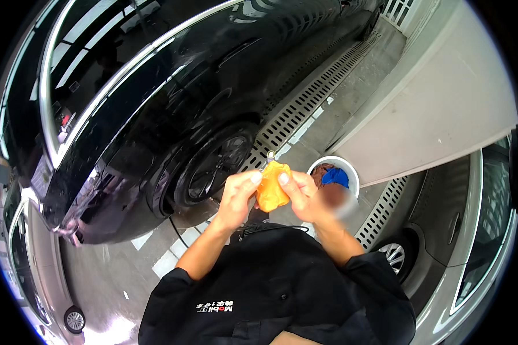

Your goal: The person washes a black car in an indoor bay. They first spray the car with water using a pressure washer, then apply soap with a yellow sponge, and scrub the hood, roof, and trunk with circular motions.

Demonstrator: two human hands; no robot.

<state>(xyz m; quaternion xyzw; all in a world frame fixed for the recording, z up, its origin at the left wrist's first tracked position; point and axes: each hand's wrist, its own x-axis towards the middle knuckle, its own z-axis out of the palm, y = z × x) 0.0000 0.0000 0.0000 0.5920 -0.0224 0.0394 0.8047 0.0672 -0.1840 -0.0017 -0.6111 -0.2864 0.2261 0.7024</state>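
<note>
Both of my hands hold a soft, orange, clay-like lump (273, 192) in front of my chest. My left hand (236, 198) grips its left side, with the thumb pressed along the edge. On the other side, my right hand (303, 194) presses its thumb onto the upper right of the lump. The lump's surface looks smooth and creased; its underside and most of my fingers are hidden. Just beyond the lump's far end shows a small pale ring (271, 154), and I cannot tell whether it touches the lump.
A glossy black car (155, 138) stands on the left, its wheel (221, 161) close to my hands. A white bucket (355, 172) with brown and blue cloths stands at right, beside a pale wall (437, 115). A slotted drain grate (305, 103) runs along the floor. Grey cars flank both sides.
</note>
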